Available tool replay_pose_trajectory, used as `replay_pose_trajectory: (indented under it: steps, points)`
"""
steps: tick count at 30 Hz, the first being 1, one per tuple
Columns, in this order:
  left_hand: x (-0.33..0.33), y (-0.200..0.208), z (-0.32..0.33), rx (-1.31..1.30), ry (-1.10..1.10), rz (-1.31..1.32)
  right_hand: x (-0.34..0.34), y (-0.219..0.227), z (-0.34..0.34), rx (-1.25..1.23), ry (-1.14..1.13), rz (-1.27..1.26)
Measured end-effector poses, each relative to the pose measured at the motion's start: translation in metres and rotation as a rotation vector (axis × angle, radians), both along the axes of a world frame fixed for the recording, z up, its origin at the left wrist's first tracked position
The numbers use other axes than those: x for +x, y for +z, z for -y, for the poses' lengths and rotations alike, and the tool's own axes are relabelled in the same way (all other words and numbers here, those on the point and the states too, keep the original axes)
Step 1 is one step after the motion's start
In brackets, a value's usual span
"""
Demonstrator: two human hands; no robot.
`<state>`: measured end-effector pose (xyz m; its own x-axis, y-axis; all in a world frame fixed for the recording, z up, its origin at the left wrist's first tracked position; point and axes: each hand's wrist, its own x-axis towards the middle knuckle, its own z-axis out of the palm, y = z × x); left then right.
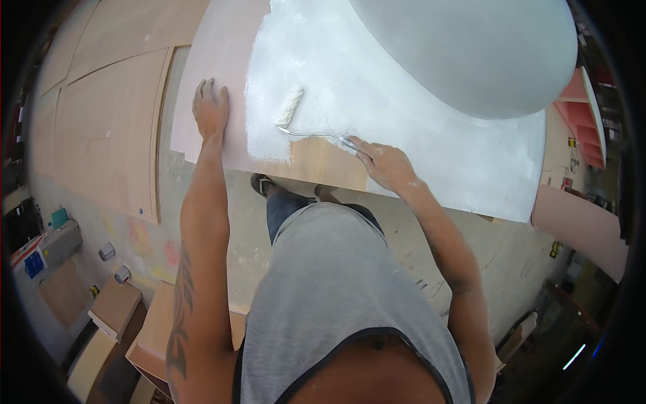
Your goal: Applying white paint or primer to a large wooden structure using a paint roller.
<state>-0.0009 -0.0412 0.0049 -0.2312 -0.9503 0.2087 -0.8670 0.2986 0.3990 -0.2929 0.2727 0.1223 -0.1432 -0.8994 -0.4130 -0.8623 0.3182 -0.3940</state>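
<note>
My right hand (389, 165) is closed around the handle of a small paint roller (291, 109). The roller's white sleeve lies against a large panel (417, 148), on wet-looking white paint. Pale pinkish surface shows along the panel's left side, and a bare wood-coloured patch (330, 161) shows at the near edge, just below the roller's wire frame. On the unpainted pinkish part my left hand (211, 110) rests flat, fingers spread, holding nothing. A big smooth grey rounded form (484, 54) rises from the panel's far right.
Large wooden panels (111, 121) lie to the left. Two cans (122, 274) stand on the stained floor (249, 222), near wooden boxes (116, 308) at lower left. A pink shelved piece (584, 118) and a curved pink panel (579, 225) are at the right.
</note>
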Motion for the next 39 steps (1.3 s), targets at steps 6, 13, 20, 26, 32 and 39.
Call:
replay_pose_trajectory:
  steps: [6,13,20,26,32,39]
  points:
    - [0.008,-0.002,0.004,-0.028,0.021,0.034,-0.080,0.020,-0.159,0.031,-0.033,-0.046]
    - [0.005,0.000,0.002,-0.033,0.037,0.040,-0.085,0.043,-0.131,0.085,0.153,-0.078]
    - [0.012,-0.004,-0.001,0.018,0.044,-0.107,0.052,0.013,-0.030,0.047,0.188,-0.039]
    - [0.009,0.007,-0.001,0.084,0.082,-0.219,-0.065,0.029,-0.178,0.046,0.047,-0.100]
    - [0.041,-0.002,0.013,0.059,0.071,-0.362,-0.078,0.060,-0.184,0.106,0.132,-0.214]
    - [0.127,0.004,-0.066,0.408,0.121,-0.765,0.101,0.010,-0.012,0.084,0.125,-0.043]
